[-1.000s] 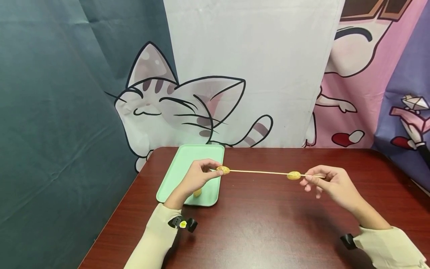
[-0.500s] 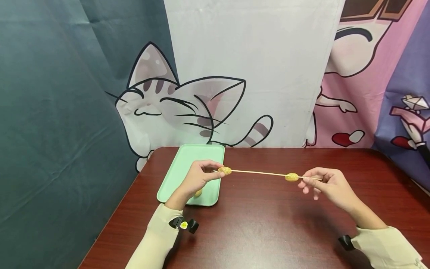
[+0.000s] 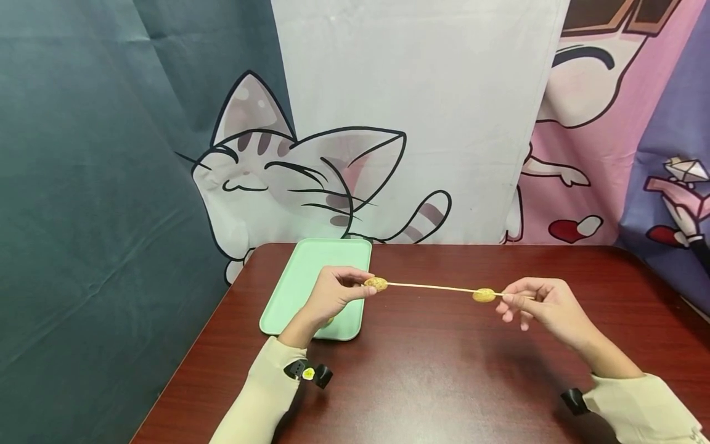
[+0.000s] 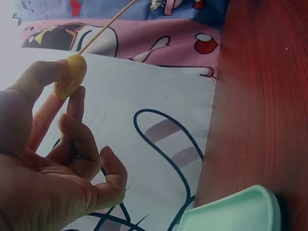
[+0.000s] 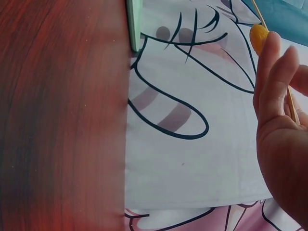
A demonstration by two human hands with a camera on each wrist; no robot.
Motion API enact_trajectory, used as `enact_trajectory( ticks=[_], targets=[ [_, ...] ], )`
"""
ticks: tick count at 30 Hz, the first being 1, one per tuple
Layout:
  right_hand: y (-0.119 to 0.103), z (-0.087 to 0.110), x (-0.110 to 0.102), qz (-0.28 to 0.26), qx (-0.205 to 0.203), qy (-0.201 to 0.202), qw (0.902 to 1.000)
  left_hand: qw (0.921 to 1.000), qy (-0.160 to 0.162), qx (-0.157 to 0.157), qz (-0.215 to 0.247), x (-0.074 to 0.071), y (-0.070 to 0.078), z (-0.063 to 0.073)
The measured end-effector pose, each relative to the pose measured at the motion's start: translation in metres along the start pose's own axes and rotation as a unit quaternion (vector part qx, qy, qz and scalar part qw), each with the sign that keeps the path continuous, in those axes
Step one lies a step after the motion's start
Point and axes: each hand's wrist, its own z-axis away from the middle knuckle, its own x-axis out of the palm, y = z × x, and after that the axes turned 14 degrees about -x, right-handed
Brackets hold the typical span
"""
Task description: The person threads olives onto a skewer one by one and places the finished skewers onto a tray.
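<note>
A thin wooden skewer runs nearly level above the table, between my two hands. Two mottled yellow oval pieces, perhaps small fruits, are threaded on it. My left hand pinches the left oval piece between thumb and fingers; the left wrist view shows this piece at the stick's end. With thumb and fingers, my right hand pinches the skewer just right of the other oval piece. In the right wrist view that piece is partly covered by the fingers.
A pale green tray lies on the dark red table, under and behind the left hand. On it, another yellow piece is mostly hidden by the left wrist. A cartoon-printed cloth hangs behind the table.
My left hand has shifted slightly right with its oval piece. The right hand moved a little left, then partly back. The gap between the two pieces has narrowed slightly.
</note>
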Motion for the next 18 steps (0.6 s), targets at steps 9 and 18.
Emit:
enact_trajectory(
  ticks=[9, 18],
  targets=[
    [0.0015, -0.0003, 0.0025, 0.015, 0.002, 0.0, 0.9999, 1.0, 0.0, -0.007, -0.004, 0.004, -0.0007, 0.001],
    [0.0012, -0.0015, 0.0038, 0.019, -0.013, -0.005, 0.9997, 0.9999, -0.004, -0.014, 0.0, 0.0058, -0.0029, -0.0003]
  ],
)
